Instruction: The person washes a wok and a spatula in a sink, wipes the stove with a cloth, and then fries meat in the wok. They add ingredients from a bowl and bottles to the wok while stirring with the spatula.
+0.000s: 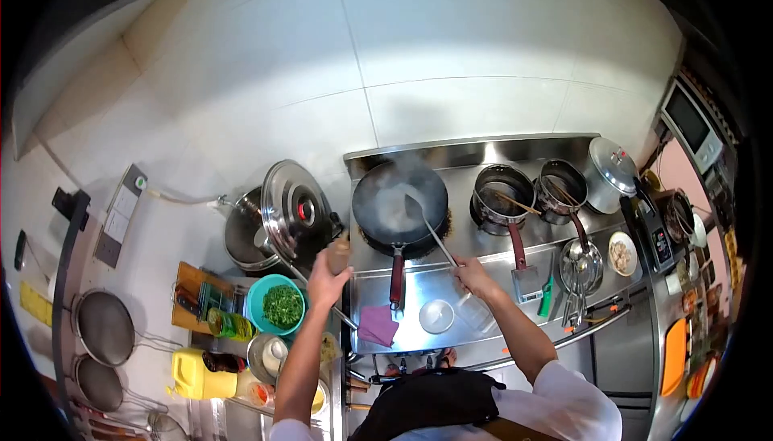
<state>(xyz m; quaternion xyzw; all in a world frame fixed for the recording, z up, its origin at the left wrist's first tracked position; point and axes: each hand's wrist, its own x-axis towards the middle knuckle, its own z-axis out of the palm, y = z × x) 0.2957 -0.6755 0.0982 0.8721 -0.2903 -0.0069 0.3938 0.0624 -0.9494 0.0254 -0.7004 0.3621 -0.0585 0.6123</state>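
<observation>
A black wok (400, 202) steams on the steel stove, its red handle (396, 276) pointing toward me. My right hand (470, 273) grips the long handle of a metal spatula (419, 213) whose blade rests inside the wok. My left hand (329, 278) is raised to the left of the wok and holds a small brown bottle or shaker (338, 252) upright.
Two pots (503, 190) with utensils and a lid (612, 169) sit at the stove's right. A large lidded pot (278, 219), a teal bowl of chopped greens (279, 305), a yellow oil jug (200, 373) and strainers (103, 328) stand left. A purple cloth (377, 325) lies in front.
</observation>
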